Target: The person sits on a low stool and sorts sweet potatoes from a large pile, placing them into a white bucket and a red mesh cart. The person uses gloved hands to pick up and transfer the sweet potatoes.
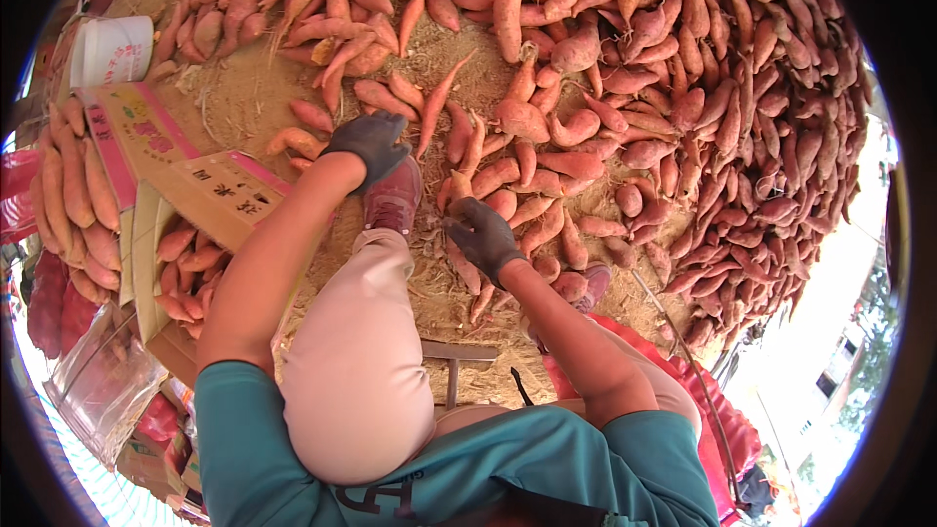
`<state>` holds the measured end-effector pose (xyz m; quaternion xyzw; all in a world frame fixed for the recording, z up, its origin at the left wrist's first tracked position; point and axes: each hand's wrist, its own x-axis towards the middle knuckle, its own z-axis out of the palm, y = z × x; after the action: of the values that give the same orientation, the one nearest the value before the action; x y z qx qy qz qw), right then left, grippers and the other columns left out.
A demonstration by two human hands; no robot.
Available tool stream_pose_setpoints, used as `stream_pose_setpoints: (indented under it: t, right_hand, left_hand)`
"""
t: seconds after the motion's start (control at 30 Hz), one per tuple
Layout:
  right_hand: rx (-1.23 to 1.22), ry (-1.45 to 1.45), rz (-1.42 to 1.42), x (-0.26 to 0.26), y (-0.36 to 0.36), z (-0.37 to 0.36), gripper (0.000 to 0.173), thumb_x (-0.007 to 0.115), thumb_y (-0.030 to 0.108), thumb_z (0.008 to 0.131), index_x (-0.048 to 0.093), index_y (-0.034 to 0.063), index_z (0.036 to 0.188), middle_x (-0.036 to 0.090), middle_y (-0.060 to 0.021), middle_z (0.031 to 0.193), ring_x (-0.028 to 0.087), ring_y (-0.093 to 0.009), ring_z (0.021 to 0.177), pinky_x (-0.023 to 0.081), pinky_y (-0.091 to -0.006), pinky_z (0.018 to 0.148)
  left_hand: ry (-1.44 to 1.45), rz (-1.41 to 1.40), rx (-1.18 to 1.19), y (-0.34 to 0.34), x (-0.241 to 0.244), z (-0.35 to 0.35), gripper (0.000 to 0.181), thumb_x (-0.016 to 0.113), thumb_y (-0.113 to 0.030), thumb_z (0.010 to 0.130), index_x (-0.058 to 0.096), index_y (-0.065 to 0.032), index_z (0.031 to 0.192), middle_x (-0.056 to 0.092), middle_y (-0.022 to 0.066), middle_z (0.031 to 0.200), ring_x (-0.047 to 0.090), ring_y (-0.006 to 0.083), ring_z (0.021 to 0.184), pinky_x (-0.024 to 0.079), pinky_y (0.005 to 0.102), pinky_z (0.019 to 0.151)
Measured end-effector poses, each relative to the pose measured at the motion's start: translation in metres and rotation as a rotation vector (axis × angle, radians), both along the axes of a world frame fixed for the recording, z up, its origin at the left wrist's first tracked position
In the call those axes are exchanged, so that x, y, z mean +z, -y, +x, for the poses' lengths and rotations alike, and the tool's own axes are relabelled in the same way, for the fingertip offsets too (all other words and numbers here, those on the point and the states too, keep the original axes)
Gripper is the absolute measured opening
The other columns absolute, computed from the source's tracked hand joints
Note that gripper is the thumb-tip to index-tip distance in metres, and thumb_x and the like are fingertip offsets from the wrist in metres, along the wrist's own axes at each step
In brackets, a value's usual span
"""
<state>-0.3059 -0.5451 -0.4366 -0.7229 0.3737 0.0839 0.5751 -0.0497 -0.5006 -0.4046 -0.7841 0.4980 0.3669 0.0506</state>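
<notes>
Both hands wear dark gloves. My left hand [372,148] is above the toe of a dark red shoe [394,196], its back towards me; its palm is hidden, and whether it holds anything cannot be seen. Close by lie a slender sweet potato [442,104] and a shorter sweet potato [311,116]. My right hand [484,236] has its fingers around the near end of a sweet potato [460,185] at the left edge of a loose group on the soil. More sweet potatoes [543,227] lie just right of that hand.
A large heap of sweet potatoes [761,124] covers the right and far side. At left stand an open cardboard box [219,187] partly filled with sweet potatoes, another batch [77,190], and a white bucket [113,51]. Red mesh sacking [721,417] lies at lower right.
</notes>
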Motion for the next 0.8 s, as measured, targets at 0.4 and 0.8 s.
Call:
stream_pose_setpoints:
  t: [0.4, 0.8]
  right_hand:
    - [-0.243, -0.006, 0.083, -0.032, 0.053, -0.029, 0.029, 0.064, 0.026, 0.087, 0.061, 0.0044, 0.106, 0.066, -0.0139, 0.096, 0.066, -0.027, 0.086, 0.051, -0.0356, 0.078]
    - [-0.400, 0.014, 0.259, -0.037, 0.053, -0.028, 0.019, 0.063, 0.019, 0.090, 0.061, 0.0057, 0.104, 0.066, -0.0058, 0.090, 0.062, -0.015, 0.084, 0.049, -0.0295, 0.076]
  left_hand:
    - [0.436, -0.059, -0.169, 0.071, -0.082, 0.015, 0.047, 0.070, -0.028, 0.079, 0.055, -0.0137, 0.122, 0.049, 0.0128, 0.134, 0.045, 0.0297, 0.127, 0.022, 0.0520, 0.112]
    - [0.127, -0.054, 0.349, 0.086, -0.118, -0.020, 0.058, 0.066, -0.042, 0.082, 0.049, -0.0070, 0.125, 0.058, 0.0229, 0.118, 0.059, 0.0351, 0.109, 0.047, 0.0429, 0.091]
